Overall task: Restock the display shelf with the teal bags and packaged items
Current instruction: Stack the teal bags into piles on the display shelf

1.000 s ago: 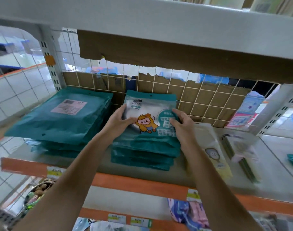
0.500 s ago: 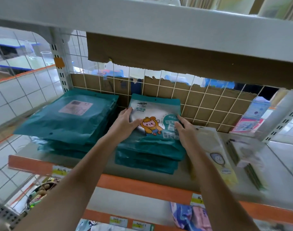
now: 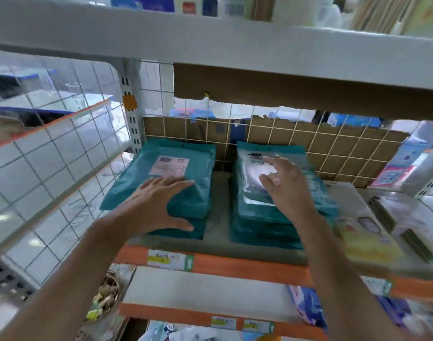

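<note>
Two stacks of teal bags lie on the display shelf (image 3: 218, 244). The left stack (image 3: 181, 153) carries a pink label on top; my left hand (image 3: 159, 205) lies flat on its near half with fingers spread. The right stack (image 3: 255, 217) has a clear-windowed bag on top. My right hand (image 3: 287, 183) hovers over that bag, fingers spread and blurred, holding nothing. It hides the bag's printed middle.
Clear packaged items (image 3: 365, 230) lie to the right of the stacks. A wire grid backed with cardboard (image 3: 333, 146) closes the shelf's back, and a white upright (image 3: 130, 114) stands at left. An upper shelf board (image 3: 210, 40) hangs overhead. More goods sit on the lower shelf (image 3: 306, 306).
Both hands have let go of the right stack's top bag. My left hand moved left onto the labelled stack, and my right hand lifted above the right stack. The camera came closer.
</note>
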Tool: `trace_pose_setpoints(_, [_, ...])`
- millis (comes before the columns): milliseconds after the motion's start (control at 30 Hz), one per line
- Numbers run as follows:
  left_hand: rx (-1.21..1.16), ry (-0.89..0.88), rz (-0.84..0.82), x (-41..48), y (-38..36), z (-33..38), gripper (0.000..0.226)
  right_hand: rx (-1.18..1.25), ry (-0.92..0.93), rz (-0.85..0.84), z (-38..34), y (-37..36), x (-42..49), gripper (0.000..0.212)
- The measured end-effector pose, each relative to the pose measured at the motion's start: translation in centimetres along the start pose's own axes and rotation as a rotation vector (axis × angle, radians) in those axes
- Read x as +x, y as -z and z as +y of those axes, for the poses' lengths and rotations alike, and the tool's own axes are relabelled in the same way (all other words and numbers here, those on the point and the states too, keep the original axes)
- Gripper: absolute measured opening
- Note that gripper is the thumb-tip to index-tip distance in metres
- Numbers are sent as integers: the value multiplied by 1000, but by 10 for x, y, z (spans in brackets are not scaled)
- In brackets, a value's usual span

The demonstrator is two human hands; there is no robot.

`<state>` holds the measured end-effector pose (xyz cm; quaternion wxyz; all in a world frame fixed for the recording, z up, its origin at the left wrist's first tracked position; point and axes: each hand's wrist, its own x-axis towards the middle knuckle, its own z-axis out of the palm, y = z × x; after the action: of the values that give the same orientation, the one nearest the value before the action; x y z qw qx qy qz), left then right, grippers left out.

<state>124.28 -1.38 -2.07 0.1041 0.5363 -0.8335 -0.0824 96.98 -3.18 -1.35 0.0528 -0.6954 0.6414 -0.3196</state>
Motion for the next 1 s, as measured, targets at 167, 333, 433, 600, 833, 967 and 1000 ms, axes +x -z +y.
trace_pose_setpoints(167, [15, 6, 130, -8, -1, -30, 72, -39, 51, -16, -40, -22, -11, 45])
trace_pose_setpoints(333, [68, -178, 379, -11, -1, -33, 36, -36, 20, -19, -57, -28, -24, 46])
trace_pose_setpoints(433, [64, -255, 502, -12, -1, -31, 9, -13, 21, -28, -60, -30, -30, 45])
trace_pose_setpoints(600, [86, -237, 671, -8, 13, -31, 25, 51, 49, -38, -63, -23, -32, 45])
trace_pose_setpoints(833, [59, -241, 890, -1, 56, -22, 10, 201, 96, -163, -68, -9, -25, 69])
trace_pose_setpoints(967, [0, -272, 966, 0, 80, -11, 20, 288, 100, -170, -78, -10, -17, 75])
trace_pose_setpoints(1000, [-23, -270, 976, 1, 85, -7, 21, 307, 98, -171, -80, -12, -15, 73])
